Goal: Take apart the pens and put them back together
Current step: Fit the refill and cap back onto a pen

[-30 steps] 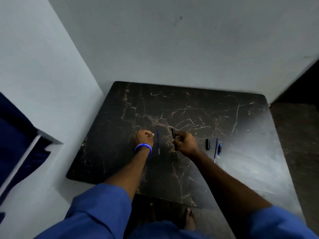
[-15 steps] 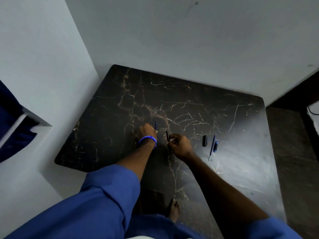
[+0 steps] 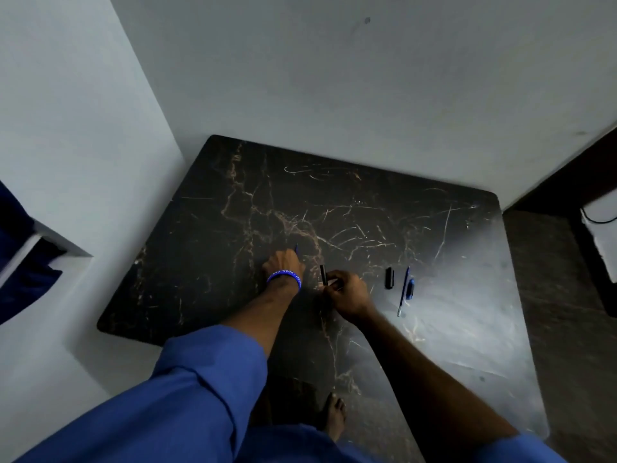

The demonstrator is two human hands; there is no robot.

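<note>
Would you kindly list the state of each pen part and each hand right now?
Left hand: closed on a thin blue refill.
Right hand: gripping a black barrel.
Black cap: off, lying on the table.
Blue refill on the right: lying loose.
Blue cap: off, beside that refill.

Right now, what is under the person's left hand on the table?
A thin blue pen refill pokes out beyond the left hand, over the dark marble table. The rest of it is covered, so the grip cannot be seen.
</note>
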